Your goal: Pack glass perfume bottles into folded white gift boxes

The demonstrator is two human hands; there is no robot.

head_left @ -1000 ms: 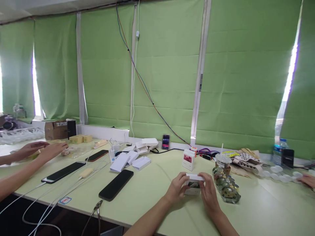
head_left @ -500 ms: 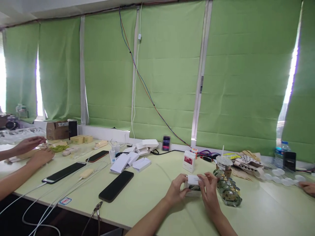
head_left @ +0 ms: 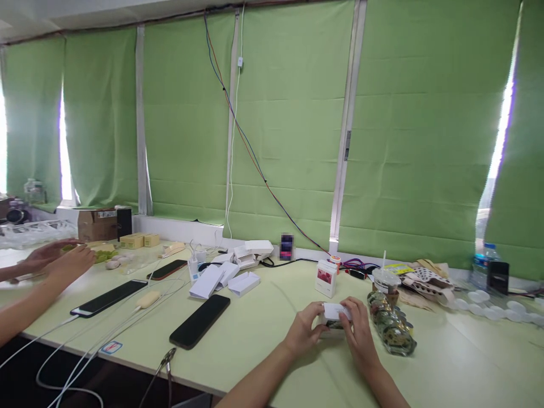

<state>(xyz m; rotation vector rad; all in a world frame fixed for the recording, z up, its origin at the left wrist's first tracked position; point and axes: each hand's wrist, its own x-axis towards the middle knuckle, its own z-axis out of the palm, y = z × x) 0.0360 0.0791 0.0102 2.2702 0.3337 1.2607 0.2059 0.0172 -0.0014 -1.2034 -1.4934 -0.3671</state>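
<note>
A small white box (head_left: 335, 311) with a dark picture on its front stands on the table between my two hands. My left hand (head_left: 304, 328) grips its left side, fingers bent over the top edge. On the right side, my right hand (head_left: 358, 328) holds it, fingertips on the top and front. Behind it stands another white box (head_left: 326, 279) with a red picture. Just right of my right hand lies a row of clear-wrapped greenish packs (head_left: 391, 328). The lower part of the held box is partly hidden by my fingers.
Left of my arms lie a black phone (head_left: 199, 322), several folded white cartons (head_left: 208, 281) and white cables (head_left: 102, 340). A lidded cup with a straw (head_left: 386, 280) and white round caps (head_left: 488, 309) are at right. Another person's hands (head_left: 70, 258) work at far left.
My right hand's fingers have shifted slightly left over the top of the box. At far left the other person's hands have moved, and a hand at the right edge has left the view.
</note>
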